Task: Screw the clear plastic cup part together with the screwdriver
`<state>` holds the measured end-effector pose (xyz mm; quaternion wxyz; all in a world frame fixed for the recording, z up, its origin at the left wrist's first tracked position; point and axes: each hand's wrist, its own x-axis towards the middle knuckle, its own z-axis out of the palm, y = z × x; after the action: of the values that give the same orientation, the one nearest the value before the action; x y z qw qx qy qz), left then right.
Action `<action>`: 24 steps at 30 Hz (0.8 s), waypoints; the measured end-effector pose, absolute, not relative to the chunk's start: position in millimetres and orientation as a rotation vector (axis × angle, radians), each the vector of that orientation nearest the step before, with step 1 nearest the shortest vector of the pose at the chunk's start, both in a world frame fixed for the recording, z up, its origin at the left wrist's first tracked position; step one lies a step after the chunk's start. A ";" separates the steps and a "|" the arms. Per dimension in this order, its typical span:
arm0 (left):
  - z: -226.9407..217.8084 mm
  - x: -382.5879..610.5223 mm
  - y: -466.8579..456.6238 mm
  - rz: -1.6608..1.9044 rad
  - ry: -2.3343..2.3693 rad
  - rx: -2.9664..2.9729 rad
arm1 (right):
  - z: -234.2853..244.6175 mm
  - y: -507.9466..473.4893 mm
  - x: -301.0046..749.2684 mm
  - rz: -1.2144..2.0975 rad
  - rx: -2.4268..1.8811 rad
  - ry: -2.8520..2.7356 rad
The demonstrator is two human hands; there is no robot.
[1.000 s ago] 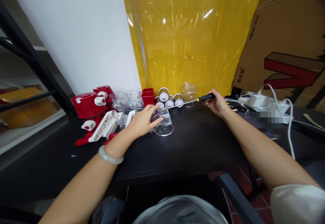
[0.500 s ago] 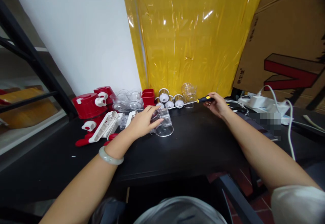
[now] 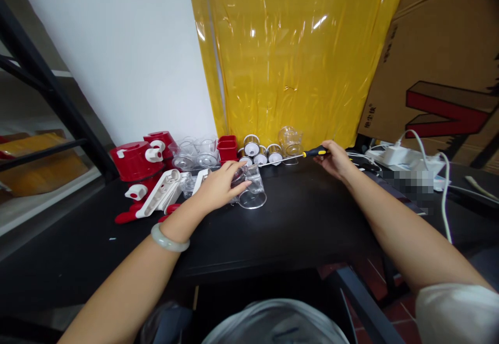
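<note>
My left hand point(image 3: 219, 187) rests on a clear plastic cup-shaped part point(image 3: 251, 188) lying on the black table point(image 3: 292, 224), fingers curled over its left side. My right hand point(image 3: 336, 159) is closed round the black-and-yellow handle of a screwdriver point(image 3: 307, 153), whose thin shaft points left toward the row of parts at the back. A pale bangle sits on my left wrist.
Red and white plastic housings point(image 3: 144, 172) lie at the left. Clear cups point(image 3: 195, 151), a red box point(image 3: 227, 148), gold-banded drums point(image 3: 259, 151) and a clear jug point(image 3: 290, 140) line the yellow sheet. A power strip with cables point(image 3: 401, 159) lies right, below a cardboard box point(image 3: 444, 58).
Almost nothing differs: my right hand with the screwdriver has shifted slightly near the back of the table. My left hand stays on the clear part.
</note>
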<state>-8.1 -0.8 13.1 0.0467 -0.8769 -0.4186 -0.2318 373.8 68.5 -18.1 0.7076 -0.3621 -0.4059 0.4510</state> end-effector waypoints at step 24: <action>13.6 -7.1 -1.7 -0.705 -1.297 -2.679 | -17.5 70.6 376.0 1.027 -0.787 -0.924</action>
<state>-7.1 -1.7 13.6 0.0416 -0.8750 -0.4239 -0.2302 376.0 70.6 -17.5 0.7004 -0.3533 -0.4147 0.4612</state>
